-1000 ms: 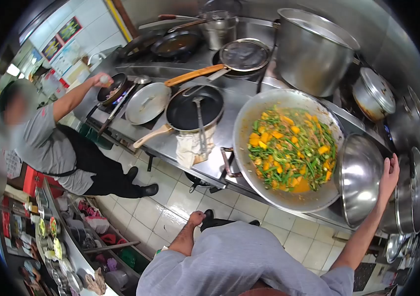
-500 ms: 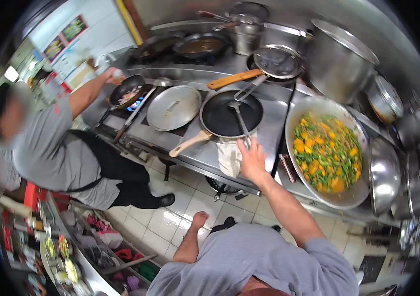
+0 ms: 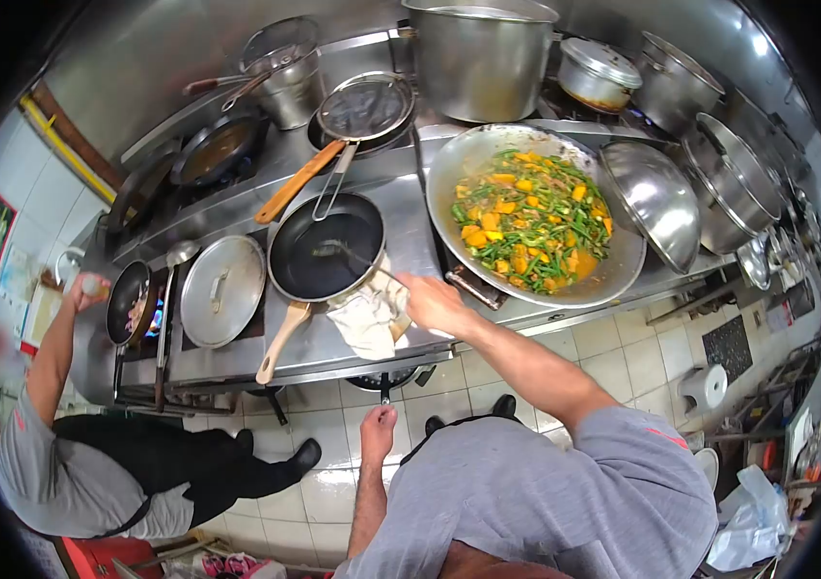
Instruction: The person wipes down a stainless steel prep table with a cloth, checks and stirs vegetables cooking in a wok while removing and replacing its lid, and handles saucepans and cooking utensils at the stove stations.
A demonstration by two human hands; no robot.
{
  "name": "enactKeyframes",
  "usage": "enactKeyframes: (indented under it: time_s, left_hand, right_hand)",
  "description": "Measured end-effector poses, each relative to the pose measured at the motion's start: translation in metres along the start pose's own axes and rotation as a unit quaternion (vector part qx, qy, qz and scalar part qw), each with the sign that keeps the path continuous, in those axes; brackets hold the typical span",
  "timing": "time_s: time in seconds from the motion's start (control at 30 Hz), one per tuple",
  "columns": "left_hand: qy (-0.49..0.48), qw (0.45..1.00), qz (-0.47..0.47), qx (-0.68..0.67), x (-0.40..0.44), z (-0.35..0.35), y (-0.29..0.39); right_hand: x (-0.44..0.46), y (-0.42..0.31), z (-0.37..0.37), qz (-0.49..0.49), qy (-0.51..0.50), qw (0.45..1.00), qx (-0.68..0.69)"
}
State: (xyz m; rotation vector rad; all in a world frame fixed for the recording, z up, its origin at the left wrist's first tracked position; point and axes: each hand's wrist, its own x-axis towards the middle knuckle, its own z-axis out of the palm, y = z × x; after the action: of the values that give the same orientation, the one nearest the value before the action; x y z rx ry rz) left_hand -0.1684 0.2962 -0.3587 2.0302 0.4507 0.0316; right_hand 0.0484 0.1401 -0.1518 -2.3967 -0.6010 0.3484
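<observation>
My right hand (image 3: 435, 304) is closed around the handle end of a thin metal utensil (image 3: 360, 258), whose blurred head rests inside a black frying pan (image 3: 309, 236). The pan has a pale wooden handle pointing toward me and sits on the steel stove. Under my right wrist lies a crumpled cream cloth (image 3: 369, 318), beside the pan's rim. My left hand (image 3: 379, 429) hangs low in front of the stove, curled into a fist, with nothing visible in it. Just beyond it is the handle of a pan below the stove top.
A wide metal bowl (image 3: 444, 207) of cooked green beans and orange chunks stands right of the pan. A strainer (image 3: 365, 106) is behind, a flat lid (image 3: 222, 289) to the left. At far left a co-worker's hand (image 3: 89, 289) is near a small pan (image 3: 129, 304) over flame.
The view has swung right, so the stove appears shifted left. My right hand has angled the utensil's handle rightward, and its head has moved lower in the pan. My left hand stays low and closed.
</observation>
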Motion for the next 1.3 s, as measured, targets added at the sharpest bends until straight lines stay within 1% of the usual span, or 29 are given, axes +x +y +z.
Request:
enactKeyframes:
  time_s: [0.03,0.1,0.17,0.2,0.23,0.27,0.3,0.37,0.4,0.43,0.47,0.5,0.57,0.6,0.63,0.7,0.73,0.8,0.83,0.9,0.93,0.97,1.03,1.07,1.13,1.3]
  left_hand:
    - [-0.004,1.000,0.014,-0.013,0.010,0.001,0.025]
    - [-0.013,0.999,0.029,-0.029,0.025,0.001,0.072]
    - [-0.007,0.992,0.101,-0.075,0.036,0.002,0.117]
    - [-0.014,0.992,0.101,-0.076,0.038,0.002,0.142]
    - [-0.018,0.989,0.127,-0.070,0.040,0.002,0.167]
    - [-0.023,0.986,0.152,-0.063,0.046,0.007,0.184]
    - [-0.031,0.986,0.151,-0.062,0.054,0.016,0.195]
    - [-0.006,0.955,0.291,-0.060,0.066,0.036,0.214]
    - [-0.002,0.951,0.305,-0.053,0.070,0.045,0.227]
    - [0.005,0.947,0.319,-0.046,0.075,0.054,0.240]
    - [0.018,0.937,0.348,-0.026,0.080,0.061,0.249]
    - [0.014,0.937,0.349,-0.027,0.085,0.066,0.253]
    - [0.025,0.919,0.392,0.032,0.093,0.071,0.258]
    - [0.021,0.919,0.391,0.032,0.095,0.072,0.257]
    - [0.029,0.917,0.395,0.036,0.096,0.071,0.254]
    - [0.045,0.913,0.403,0.044,0.099,0.069,0.248]
    - [0.043,0.912,0.405,0.049,0.100,0.068,0.246]
    - [0.038,0.912,0.405,0.053,0.100,0.068,0.244]
    - [0.039,0.911,0.405,0.059,0.101,0.068,0.244]
    - [0.040,0.912,0.404,0.057,0.102,0.068,0.243]
    - [0.040,0.913,0.403,0.054,0.102,0.069,0.242]
    - [0.039,0.914,0.401,0.052,0.103,0.069,0.242]
    - [0.039,0.915,0.399,0.052,0.103,0.068,0.241]
    - [0.037,0.916,0.397,0.050,0.104,0.069,0.241]
    - [0.030,0.916,0.396,0.048,0.105,0.069,0.240]
    - [0.024,0.911,0.406,0.065,0.109,0.065,0.242]
  right_hand:
    - [-0.023,0.007,-0.011,0.004,-0.005,0.999,0.035]
    - [-0.065,0.038,-0.022,-0.058,0.032,0.988,0.136]
    - [-0.116,0.056,-0.050,-0.078,0.061,0.972,0.214]
    - [-0.141,0.060,-0.069,-0.036,0.066,0.964,0.255]
    - [-0.165,0.065,-0.089,0.007,0.071,0.952,0.296]
    - [-0.186,0.074,-0.105,-0.009,0.088,0.942,0.324]
    - [-0.204,0.081,-0.120,-0.024,0.106,0.930,0.351]
    - [-0.228,0.091,-0.151,0.057,0.115,0.922,0.364]
    - [-0.232,0.099,-0.160,0.065,0.120,0.920,0.367]
    - [-0.233,0.107,-0.170,0.111,0.183,0.943,0.253]
    - [-0.237,0.114,-0.177,0.153,0.241,0.949,0.133]
    - [-0.245,0.120,-0.182,0.156,0.243,0.948,0.133]
    - [-0.262,0.129,-0.191,0.144,0.200,0.969,-0.035]
    - [-0.271,0.125,-0.197,0.177,0.166,0.970,-0.030]
    - [-0.282,0.124,-0.201,0.181,0.165,0.969,-0.029]
    - [-0.301,0.121,-0.210,0.208,0.090,0.973,-0.030]
    - [-0.303,0.113,-0.217,0.212,0.090,0.973,-0.030]
    - [-0.303,0.097,-0.226,0.257,0.034,0.965,-0.030]
    - [-0.299,0.096,-0.223,0.260,0.034,0.964,-0.030]
    - [-0.287,0.100,-0.207,0.221,0.045,0.965,-0.131]
    - [-0.278,0.110,-0.190,0.208,0.068,0.963,-0.158]
    - [-0.266,0.114,-0.178,0.209,0.068,0.962,-0.160]
    - [-0.238,0.115,-0.159,0.247,0.080,0.942,-0.212]
    - [-0.226,0.119,-0.153,0.248,0.080,0.942,-0.213]
    - [-0.204,0.128,-0.145,0.244,0.112,0.935,-0.233]
    - [-0.152,0.161,-0.140,0.227,0.123,0.942,-0.216]
